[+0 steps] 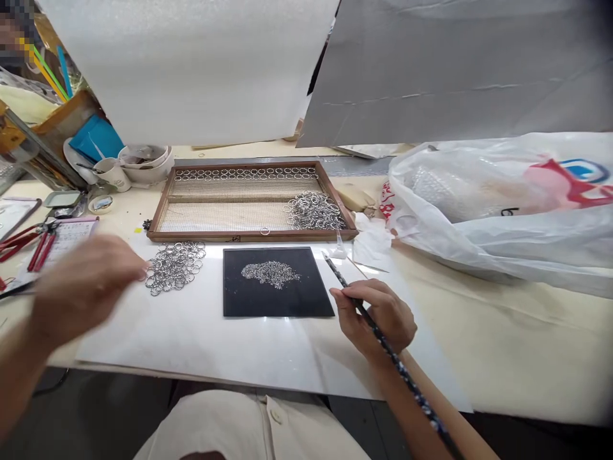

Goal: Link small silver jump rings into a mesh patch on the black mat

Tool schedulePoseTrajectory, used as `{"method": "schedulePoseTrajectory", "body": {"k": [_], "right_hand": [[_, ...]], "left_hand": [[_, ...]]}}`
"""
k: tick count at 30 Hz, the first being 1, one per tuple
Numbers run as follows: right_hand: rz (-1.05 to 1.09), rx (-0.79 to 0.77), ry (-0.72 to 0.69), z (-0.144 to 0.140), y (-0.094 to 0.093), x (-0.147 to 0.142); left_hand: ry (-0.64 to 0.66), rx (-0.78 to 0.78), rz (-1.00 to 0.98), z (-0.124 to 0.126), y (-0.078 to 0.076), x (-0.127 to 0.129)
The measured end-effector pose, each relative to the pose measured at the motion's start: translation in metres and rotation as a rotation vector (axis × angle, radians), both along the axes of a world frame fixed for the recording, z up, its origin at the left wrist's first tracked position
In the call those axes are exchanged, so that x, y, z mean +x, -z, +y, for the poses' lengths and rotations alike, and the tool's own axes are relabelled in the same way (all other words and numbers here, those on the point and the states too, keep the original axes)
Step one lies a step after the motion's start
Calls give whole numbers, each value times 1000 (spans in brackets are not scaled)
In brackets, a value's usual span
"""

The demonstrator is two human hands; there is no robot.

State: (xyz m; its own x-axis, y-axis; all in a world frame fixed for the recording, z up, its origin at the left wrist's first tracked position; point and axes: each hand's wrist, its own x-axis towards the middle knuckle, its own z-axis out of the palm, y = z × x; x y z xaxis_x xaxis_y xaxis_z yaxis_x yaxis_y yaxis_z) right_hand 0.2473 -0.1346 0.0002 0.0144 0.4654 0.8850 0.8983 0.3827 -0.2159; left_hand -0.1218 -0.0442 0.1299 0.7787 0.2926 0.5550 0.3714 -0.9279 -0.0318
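Note:
My left hand (86, 284) is smeared by motion at the left, its fingers drawn together at the edge of a loose pile of silver metal rings (175, 268); what they hold, if anything, I cannot make out. My right hand (378, 313) grips a long, slim pen-like stick (390, 354) with a dark speckled shaft. Its pale tip (325, 255) points up and left, just right of a black square mat (278, 303). Tiny glittering stones (271, 273) lie heaped on the mat.
Behind the mat stands a wood-framed mesh tray (249, 236) with rows of rings (246, 172) and a ring heap (313, 211). Red-handled pliers (42, 249) and small cups (112, 174) are at left. A white plastic bag (454, 211) fills the right. Sheets (191, 64) hang overhead.

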Motion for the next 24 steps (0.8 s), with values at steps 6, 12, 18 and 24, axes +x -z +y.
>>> {"method": "schedulePoseTrajectory", "body": {"k": [6, 12, 18, 24], "right_hand": [[-283, 27, -92, -11, -16, -5], [-446, -263, -114, -25, -33, -4], [-372, -412, -94, -33, -24, 2], [-282, -436, -8, -37, 3, 0]], "left_hand": [[-109, -992, -162, -48, 83, 80], [41, -2121, -943, -58, 117, 106], [-60, -2236, -1047, -48, 112, 104], [-250, -2073, -821, -50, 105, 96]]}}
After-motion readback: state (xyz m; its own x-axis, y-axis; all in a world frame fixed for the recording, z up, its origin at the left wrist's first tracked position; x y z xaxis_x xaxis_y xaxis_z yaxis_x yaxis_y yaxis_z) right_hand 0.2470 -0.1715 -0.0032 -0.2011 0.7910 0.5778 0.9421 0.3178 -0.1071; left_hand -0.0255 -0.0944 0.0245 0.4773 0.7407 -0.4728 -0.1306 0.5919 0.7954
